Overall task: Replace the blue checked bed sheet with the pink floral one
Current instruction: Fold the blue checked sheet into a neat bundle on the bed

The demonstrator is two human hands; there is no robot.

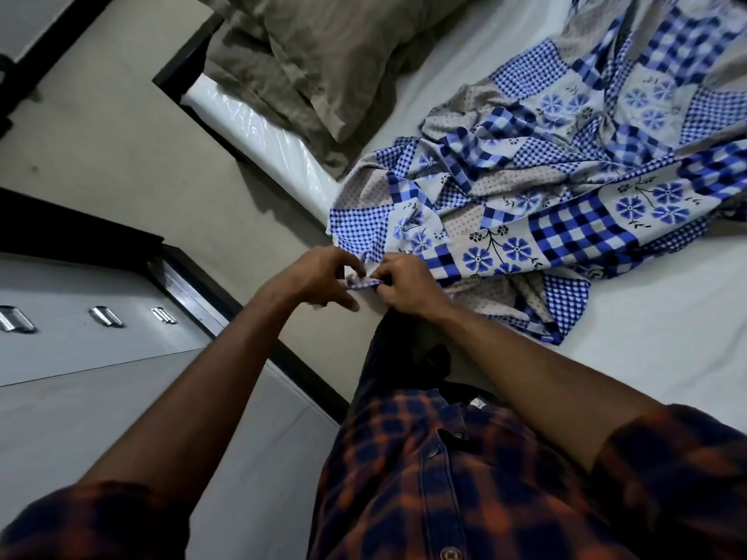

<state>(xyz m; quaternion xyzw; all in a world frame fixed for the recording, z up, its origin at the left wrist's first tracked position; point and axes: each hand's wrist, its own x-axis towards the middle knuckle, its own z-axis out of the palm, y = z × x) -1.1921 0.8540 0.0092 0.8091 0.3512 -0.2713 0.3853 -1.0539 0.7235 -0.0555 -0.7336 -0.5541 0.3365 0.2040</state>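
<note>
The blue checked bed sheet [558, 187], with patches of checks and blue flowers, lies crumpled in a heap on the bare white mattress [646, 337]. One edge of it hangs over the mattress side near me. My left hand [323, 276] and my right hand [404, 289] sit close together there, and both pinch the same small bunched corner of the sheet between fingers and thumb. No pink floral sheet is in view.
Two grey-brown pillows [307, 62] lie stacked at the head of the bed. The mattress side [258, 131] is wrapped in shiny plastic. A grey cabinet with metal handles [105, 317] stands at my left, across a narrow strip of beige floor [121, 135].
</note>
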